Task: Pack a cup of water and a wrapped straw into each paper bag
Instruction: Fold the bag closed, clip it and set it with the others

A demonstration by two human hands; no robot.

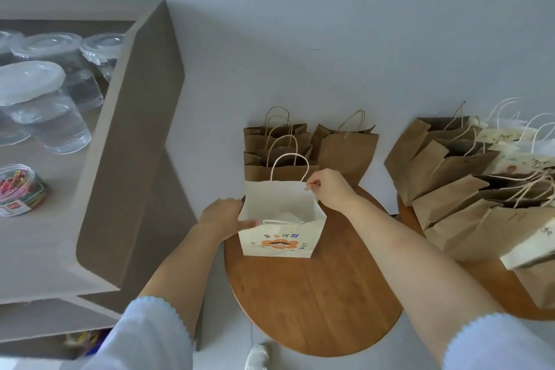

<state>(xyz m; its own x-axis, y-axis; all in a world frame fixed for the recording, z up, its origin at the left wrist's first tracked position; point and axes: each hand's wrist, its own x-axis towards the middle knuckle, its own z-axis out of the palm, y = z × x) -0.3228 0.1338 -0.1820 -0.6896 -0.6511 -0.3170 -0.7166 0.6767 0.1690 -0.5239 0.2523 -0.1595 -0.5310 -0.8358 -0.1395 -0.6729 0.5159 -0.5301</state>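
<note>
White paper bag (282, 237) sitting at table's (315, 294) twelve o'clock edge; my left hand (223, 216) is gripping its side to steady it, right hand (329, 189) pinching a paperclip (307, 188) onto the rim.

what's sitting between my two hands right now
In the head view, the white paper bag stands open on the round wooden table between them. Your left hand holds its left side; your right hand pinches a small clip at its top right corner.
</note>
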